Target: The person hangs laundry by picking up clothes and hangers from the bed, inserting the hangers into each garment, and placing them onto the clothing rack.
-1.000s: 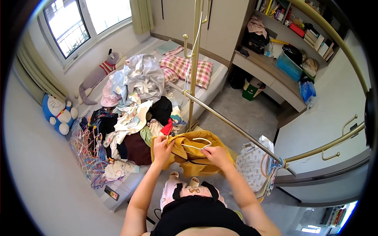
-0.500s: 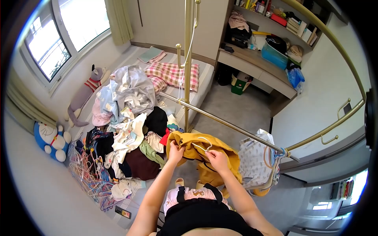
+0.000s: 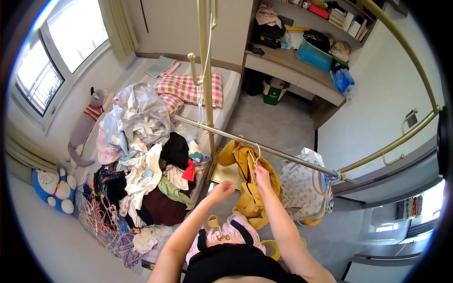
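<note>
A mustard-yellow jacket [image 3: 255, 207] hangs from a white clothes hanger [image 3: 258, 150] just below the metal rail [image 3: 278, 154]. My right hand [image 3: 261, 175] is closed round the hanger near its neck, with the hook rising close to the rail; whether the hook touches the rail I cannot tell. To the left of the jacket is my left hand [image 3: 222, 191], apart from the cloth, its fingers loosely stretched and nothing seen in them.
On the bed lie a heap of clothes [image 3: 141, 174], a tangle of hangers [image 3: 106, 231] and a checked pillow [image 3: 207, 89]. A gold post [image 3: 205, 70] stands ahead. White patterned bags [image 3: 304, 188] hang at the rail's right end. A desk [image 3: 292, 70] is at the back.
My left hand has let go of the jacket and moved away from it. My right hand has raised the hanger towards the rail, and the jacket now hangs down lengthwise.
</note>
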